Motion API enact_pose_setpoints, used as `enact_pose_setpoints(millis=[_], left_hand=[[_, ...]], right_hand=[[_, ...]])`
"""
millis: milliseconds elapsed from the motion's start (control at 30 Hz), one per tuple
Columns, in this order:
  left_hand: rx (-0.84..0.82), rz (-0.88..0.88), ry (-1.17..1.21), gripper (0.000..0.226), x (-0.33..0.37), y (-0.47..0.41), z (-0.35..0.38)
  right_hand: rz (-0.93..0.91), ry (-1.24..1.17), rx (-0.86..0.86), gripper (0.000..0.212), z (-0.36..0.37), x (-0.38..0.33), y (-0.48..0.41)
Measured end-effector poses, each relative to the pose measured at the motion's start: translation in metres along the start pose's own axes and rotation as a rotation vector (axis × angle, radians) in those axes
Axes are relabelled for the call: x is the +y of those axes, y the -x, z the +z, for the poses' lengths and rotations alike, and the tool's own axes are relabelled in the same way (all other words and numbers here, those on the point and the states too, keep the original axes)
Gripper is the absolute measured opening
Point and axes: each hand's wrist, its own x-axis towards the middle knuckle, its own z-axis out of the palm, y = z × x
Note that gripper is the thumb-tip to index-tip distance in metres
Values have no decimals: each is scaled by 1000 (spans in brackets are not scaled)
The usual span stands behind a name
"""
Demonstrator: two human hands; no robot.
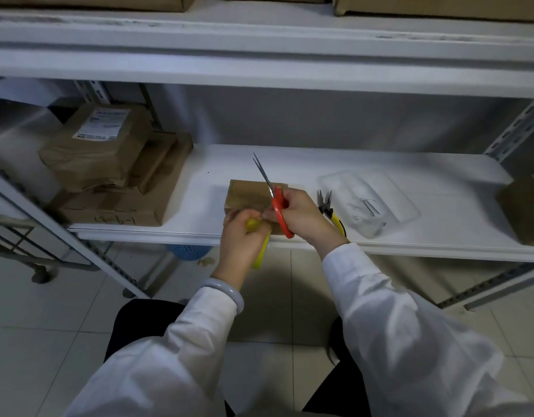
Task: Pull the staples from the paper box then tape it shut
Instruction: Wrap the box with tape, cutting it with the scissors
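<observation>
On shelf (290, 164), paper box (247, 197) with pliers (327, 206) just beside at 3 o'clock, tray (389, 188) holding staples (368, 206) farther that way, stacked cartons (115, 182) well apart at 9 o'clock, scissors (274, 203) over its 3 o'clock side in right hand (299, 212), handled tool (261, 254) at 6 o'clock in left hand (241, 239).

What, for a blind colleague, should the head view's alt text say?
A person's right hand holds red-handled scissors at a small cardboard box on a white shelf; the left hand grips a yellow object. Pliers lie right of the box.
</observation>
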Motion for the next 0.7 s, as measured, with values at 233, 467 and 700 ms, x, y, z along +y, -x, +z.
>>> enact_pose_setpoints(millis=[233,467,700], left_hand=[[-188,-193,228,23,-2,5,0],[-172,-255,183,24,-1,4,5],[-99,-136,213,16,2,12,19]], right_hand=[[-57,42,38,25,-8,-2,9],[-118,29,77,24,-17,-9,9],[5,-49,9,23,-36,7,-2]])
